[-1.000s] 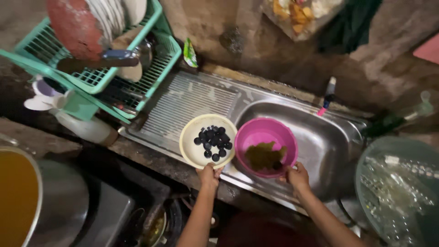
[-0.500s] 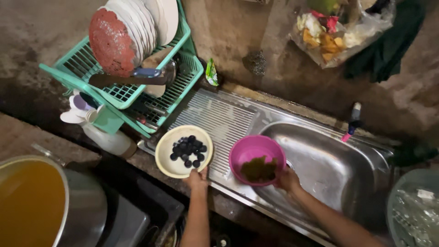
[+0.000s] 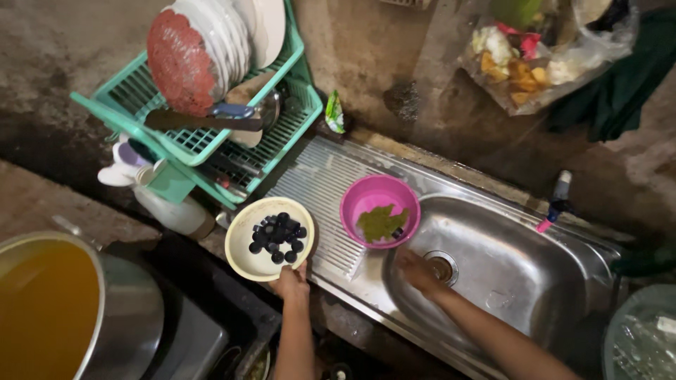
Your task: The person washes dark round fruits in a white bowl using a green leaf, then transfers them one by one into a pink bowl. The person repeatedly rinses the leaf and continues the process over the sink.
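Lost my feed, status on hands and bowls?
Left hand holds cream bowl of dark berries. Right hand in sink, beside pink bowl.
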